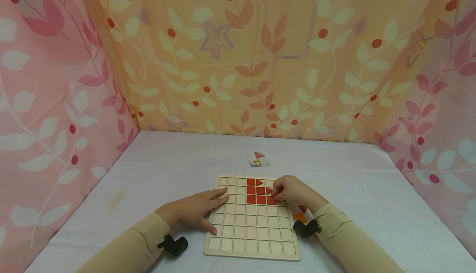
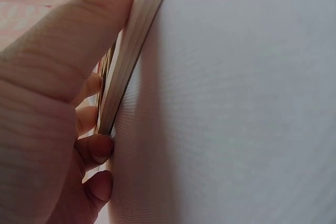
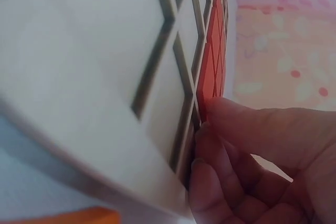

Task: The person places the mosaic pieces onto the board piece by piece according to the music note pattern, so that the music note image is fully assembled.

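A wooden grid board (image 1: 245, 233) lies on the white cloth, with several red tiles (image 1: 256, 199) set in its upper cells. Two small red triangles (image 1: 259, 182) end the top two rows. My left hand (image 1: 195, 209) rests along the board's left side with fingers spread, and the thumb (image 2: 79, 35) lies against the board edge. At the upper right of the grid, my right hand (image 1: 293, 188) has its fingers bent, thumb and fingertips pinching the red tile (image 3: 207, 82) at the right end of the third row.
A small printed pattern card (image 1: 258, 157) lies beyond the board. Orange and red pieces (image 1: 299, 217) sit right of the board, partly hidden under the right wrist. Floral cloth walls (image 1: 238, 58) stand at the back and both sides.
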